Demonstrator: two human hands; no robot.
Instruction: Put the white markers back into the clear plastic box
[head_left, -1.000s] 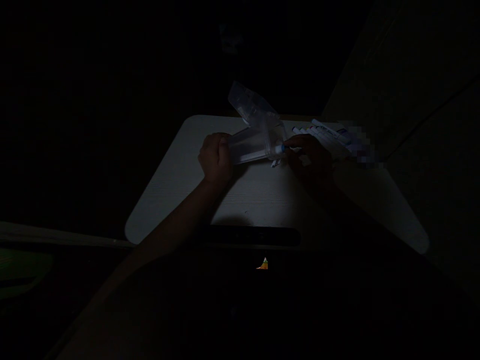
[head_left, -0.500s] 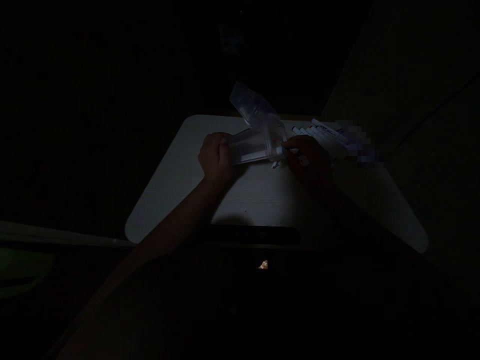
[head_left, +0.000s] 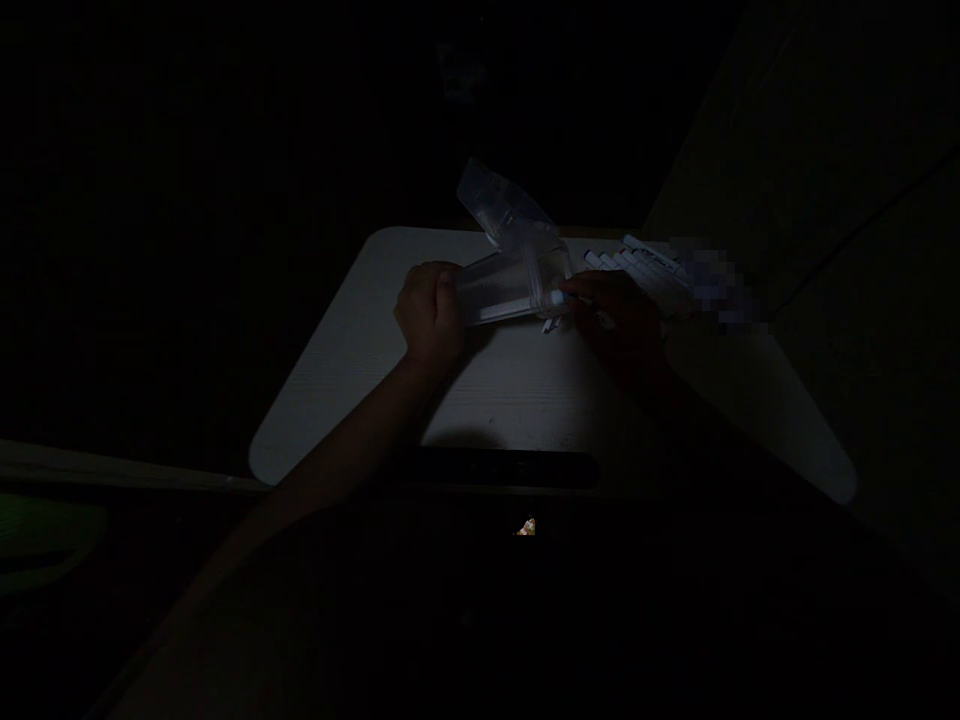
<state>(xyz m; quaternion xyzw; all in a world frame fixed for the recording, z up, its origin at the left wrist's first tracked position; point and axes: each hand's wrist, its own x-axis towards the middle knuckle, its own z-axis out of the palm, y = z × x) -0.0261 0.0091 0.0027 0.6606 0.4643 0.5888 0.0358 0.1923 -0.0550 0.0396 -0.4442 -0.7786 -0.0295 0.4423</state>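
The picture is very dark. My left hand (head_left: 431,312) is wrapped round the closed end of a clear plastic case (head_left: 499,280), which lies tilted above the table. Its hinged lid (head_left: 506,203) stands open, up and away from me. A pale strip, perhaps a marker, runs along the case's lower side. At the case's mouth my right hand (head_left: 619,320) pinches a marker (head_left: 559,297), whose pale blue end shows just at the opening. Most of that marker is hidden by the fingers. Beyond my right hand several white markers (head_left: 630,262) lie side by side.
A white table (head_left: 330,350) with rounded corners carries everything. A dark slot (head_left: 495,468) runs along its near edge. One small pale piece (head_left: 551,325) shows below the case mouth. A blurred patch (head_left: 716,285) covers something at the right. A cable (head_left: 862,225) crosses the right side.
Very little differs. The case and both hands have shifted up slightly, and the marker's blue end shows a bit more clearly at the mouth.
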